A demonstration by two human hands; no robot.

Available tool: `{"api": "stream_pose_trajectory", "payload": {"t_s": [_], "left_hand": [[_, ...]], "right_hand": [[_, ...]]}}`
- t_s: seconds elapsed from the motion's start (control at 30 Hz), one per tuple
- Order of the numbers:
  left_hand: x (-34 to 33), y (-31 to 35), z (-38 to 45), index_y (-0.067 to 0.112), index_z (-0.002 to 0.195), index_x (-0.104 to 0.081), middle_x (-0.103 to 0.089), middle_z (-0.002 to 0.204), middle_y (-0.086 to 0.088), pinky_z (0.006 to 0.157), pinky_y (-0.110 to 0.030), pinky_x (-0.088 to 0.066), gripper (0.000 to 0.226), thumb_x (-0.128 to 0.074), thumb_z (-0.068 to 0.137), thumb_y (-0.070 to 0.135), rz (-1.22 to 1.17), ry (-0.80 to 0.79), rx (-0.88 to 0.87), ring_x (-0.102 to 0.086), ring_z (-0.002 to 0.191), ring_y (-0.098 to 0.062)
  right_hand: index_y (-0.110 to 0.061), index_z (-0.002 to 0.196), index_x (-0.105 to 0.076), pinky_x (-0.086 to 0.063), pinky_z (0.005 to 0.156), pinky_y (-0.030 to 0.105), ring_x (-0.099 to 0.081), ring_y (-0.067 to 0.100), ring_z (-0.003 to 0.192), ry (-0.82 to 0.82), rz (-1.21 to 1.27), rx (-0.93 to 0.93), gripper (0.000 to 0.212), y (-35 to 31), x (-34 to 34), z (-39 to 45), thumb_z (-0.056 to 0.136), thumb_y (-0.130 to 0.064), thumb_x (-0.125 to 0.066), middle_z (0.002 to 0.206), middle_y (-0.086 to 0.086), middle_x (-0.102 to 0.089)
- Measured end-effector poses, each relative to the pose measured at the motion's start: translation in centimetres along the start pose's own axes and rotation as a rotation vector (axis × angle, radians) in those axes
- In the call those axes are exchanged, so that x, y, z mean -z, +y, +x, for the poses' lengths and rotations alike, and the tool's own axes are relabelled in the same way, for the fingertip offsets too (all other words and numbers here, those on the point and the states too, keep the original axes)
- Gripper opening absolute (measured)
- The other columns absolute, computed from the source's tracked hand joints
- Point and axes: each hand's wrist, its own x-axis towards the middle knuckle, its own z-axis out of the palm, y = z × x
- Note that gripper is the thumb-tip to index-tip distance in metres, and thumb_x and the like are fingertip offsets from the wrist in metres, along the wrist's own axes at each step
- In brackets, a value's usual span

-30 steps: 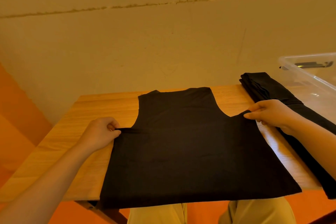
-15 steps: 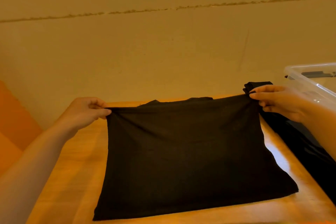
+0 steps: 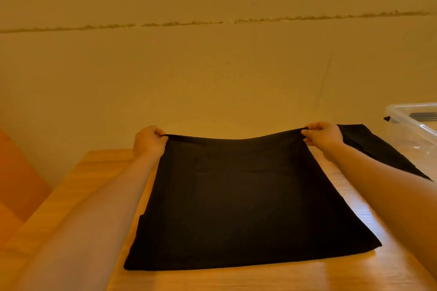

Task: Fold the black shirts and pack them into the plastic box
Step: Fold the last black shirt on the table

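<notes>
Both forearms bare to frame edge (no sleeves, watch or rings visible); fingers apparently unadorned.

No legible text, labels, brands, numbers or signs on any surface in view.

My view cuts off the box [image 3: 412,123] at the right edge; the shirt [image 3: 236,196] hides the table's [image 3: 104,163] far edge.

plain indoor room, likely a home: wooden table [image 3: 236,276] against a bare beige wall [image 3: 212,78], orange floor [image 3: 21,172] left of the table.
</notes>
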Motion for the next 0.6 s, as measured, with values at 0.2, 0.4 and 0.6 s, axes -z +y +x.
{"api": "stream_pose_trajectory", "payload": {"t_s": [0.2,0.4,0.6], "left_hand": [[-2.0,-1.7,-0.1,0.011,0.1,-0.064,-0.066,0.104,-0.01,0.071,-0.034,-0.048,0.011,-0.062,0.092,0.018,0.063,0.018,-0.01,-0.059,0.087,-0.024],[-2.3,-1.8,-2.0,0.01,0.128,-0.055,-0.054,0.133,-0.01,0.096,-0.04,-0.042,0.034,-0.054,0.097,0.024,0.242,0.055,-0.226,-0.055,0.114,-0.029],[-3.5,1.1,-8.5,0.025,0.152,-0.024,-0.014,0.16,0.001,0.12,-0.036,-0.006,0.061,-0.032,0.098,0.054,0.443,-0.305,-0.549,-0.009,0.148,-0.015]], "right_hand": [[-0.007,0.114,-0.06,-0.054,0.087,0.036,-0.064,0.021,0.093,0.016,0.008,0.024,0.026,2.0,-0.9,0.5,0.089,-0.01,-0.065,0.097,0.009,-0.064],[-0.011,0.121,-0.057,-0.043,0.063,0.021,-0.055,0.015,0.091,0.085,-0.303,0.271,0.028,2.1,-1.1,-1.3,0.094,-0.017,-0.057,0.115,0.009,-0.06],[-0.024,0.146,-0.034,-0.024,0.114,0.035,-0.027,0.017,0.141,-0.289,-0.871,0.684,0.057,2.7,-3.7,-5.7,0.096,-0.046,-0.046,0.155,-0.001,-0.028]]}}
